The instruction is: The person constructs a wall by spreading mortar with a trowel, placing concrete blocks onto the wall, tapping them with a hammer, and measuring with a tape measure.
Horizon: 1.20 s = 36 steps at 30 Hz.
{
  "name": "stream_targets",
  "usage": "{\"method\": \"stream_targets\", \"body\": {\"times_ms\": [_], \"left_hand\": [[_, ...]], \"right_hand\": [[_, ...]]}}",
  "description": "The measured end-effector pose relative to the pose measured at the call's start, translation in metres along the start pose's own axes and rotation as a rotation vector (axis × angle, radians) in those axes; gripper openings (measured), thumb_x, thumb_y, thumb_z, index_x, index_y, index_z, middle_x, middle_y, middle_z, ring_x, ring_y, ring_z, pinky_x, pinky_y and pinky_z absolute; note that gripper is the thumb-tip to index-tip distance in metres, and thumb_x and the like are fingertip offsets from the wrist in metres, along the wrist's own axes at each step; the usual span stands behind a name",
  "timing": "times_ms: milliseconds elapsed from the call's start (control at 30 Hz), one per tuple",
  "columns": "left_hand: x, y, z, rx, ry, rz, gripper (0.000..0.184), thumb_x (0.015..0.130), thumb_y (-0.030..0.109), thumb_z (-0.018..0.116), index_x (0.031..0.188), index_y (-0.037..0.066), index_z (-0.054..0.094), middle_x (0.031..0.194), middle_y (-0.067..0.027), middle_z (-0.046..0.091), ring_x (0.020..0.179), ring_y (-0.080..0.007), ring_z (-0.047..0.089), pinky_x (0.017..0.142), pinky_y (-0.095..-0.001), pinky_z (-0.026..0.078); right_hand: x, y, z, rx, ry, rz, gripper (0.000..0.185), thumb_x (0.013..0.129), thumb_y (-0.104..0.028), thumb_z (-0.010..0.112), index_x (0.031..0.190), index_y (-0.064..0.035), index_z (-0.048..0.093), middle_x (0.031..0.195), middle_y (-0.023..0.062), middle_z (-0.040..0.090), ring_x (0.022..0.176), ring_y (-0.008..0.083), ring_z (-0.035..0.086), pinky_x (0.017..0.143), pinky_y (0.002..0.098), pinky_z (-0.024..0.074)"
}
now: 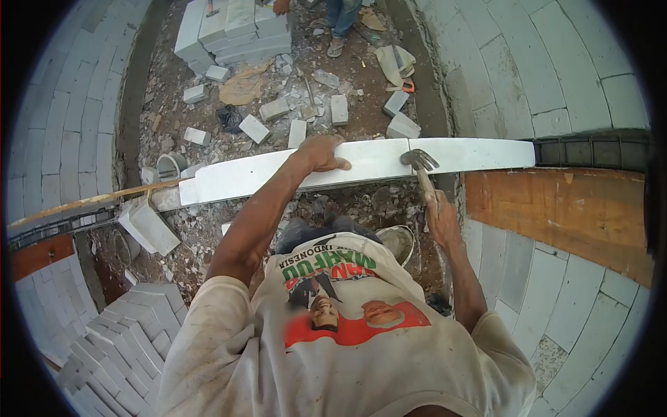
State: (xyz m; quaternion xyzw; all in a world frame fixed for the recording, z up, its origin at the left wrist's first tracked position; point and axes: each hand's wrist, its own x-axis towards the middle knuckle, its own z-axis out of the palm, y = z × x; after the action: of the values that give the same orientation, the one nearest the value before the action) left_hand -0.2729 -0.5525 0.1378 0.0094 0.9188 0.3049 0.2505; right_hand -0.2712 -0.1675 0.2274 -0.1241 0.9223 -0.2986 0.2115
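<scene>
A row of white lightweight concrete blocks [257, 170] runs across the middle of the head view along the top of a low wall. My left hand [319, 153] rests on the top of this row, its thumb stretched to the right and the other fingers partly hidden over the far edge. In my right hand [439, 208] is a claw hammer [420, 161], gripped by its wooden handle. The hammer's head lies over the row, just right of a joint between two blocks. From there another white block [486, 154] continues to the right.
Steel reinforcement [590, 153] and a wooden board [556, 215] are at the right end. Stacked blocks [236, 28] stand at the back, near another person [340, 17]. More blocks [132, 326] are piled at lower left. Rubble and cut block pieces [255, 128] litter the ground. A bucket [397, 243] stands by my legs.
</scene>
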Motion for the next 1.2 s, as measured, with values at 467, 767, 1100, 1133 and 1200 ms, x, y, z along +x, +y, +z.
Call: {"method": "stream_targets", "body": {"times_ms": [467, 767, 1100, 1133, 1200], "left_hand": [[-0.033, 0.006, 0.001, 0.003, 0.131, -0.12, 0.082, 0.078, 0.061, 0.086, 0.138, 0.008, 0.069, 0.124, -0.0192, 0.077, 0.118, -0.0397, 0.073, 0.104, -0.0539, 0.053], [-0.15, -0.081, -0.028, -0.078, 0.321, -0.507, 0.069, 0.083, 0.065, 0.081, 0.123, 0.009, 0.079, 0.125, -0.0144, 0.077, 0.128, -0.0337, 0.065, 0.12, -0.0568, 0.035], [-0.147, -0.102, 0.005, -0.093, 0.495, -0.462, 0.073, 0.081, 0.065, 0.08, 0.129, 0.01, 0.076, 0.127, -0.0081, 0.073, 0.138, -0.0288, 0.054, 0.126, -0.0516, 0.027], [-0.145, -0.103, 0.01, -0.106, 0.503, -0.461, 0.073, 0.081, 0.065, 0.08, 0.129, 0.01, 0.076, 0.127, -0.0081, 0.073, 0.138, -0.0288, 0.054, 0.126, -0.0516, 0.027], [-0.14, -0.106, 0.023, -0.119, 0.687, -0.443, 0.07, 0.077, 0.061, 0.083, 0.124, 0.01, 0.078, 0.126, -0.0082, 0.073, 0.138, -0.0279, 0.053, 0.128, -0.051, 0.024]], "right_hand": [[0.0, -0.091, 0.007, 0.322, -0.248, 0.079, 0.039, 0.108, -0.034, 0.064, 0.129, -0.0015, 0.058, 0.082, 0.0033, 0.057, 0.061, 0.0113, 0.055, 0.049, 0.0304, 0.0456], [0.075, -0.246, 0.035, 0.139, -0.316, -0.235, 0.061, 0.108, -0.042, 0.065, 0.154, -0.0034, 0.054, 0.082, 0.0002, 0.059, 0.064, 0.0076, 0.053, 0.054, 0.027, 0.0444], [0.183, -0.48, 0.273, -0.687, -0.646, -1.124, 0.052, 0.107, -0.037, 0.062, 0.155, -0.0158, 0.058, 0.118, 0.0281, 0.075, 0.111, 0.0444, 0.073, 0.097, 0.0508, 0.0568], [0.19, -0.496, 0.303, -0.891, -0.66, -1.219, 0.05, 0.107, -0.037, 0.061, 0.152, -0.0156, 0.062, 0.117, 0.0305, 0.074, 0.114, 0.0478, 0.07, 0.099, 0.0539, 0.0556], [0.175, -0.536, 0.347, -1.074, -0.727, -1.364, 0.046, 0.105, -0.035, 0.062, 0.146, -0.0157, 0.067, 0.114, 0.0309, 0.075, 0.11, 0.0474, 0.072, 0.098, 0.055, 0.0561]]}}
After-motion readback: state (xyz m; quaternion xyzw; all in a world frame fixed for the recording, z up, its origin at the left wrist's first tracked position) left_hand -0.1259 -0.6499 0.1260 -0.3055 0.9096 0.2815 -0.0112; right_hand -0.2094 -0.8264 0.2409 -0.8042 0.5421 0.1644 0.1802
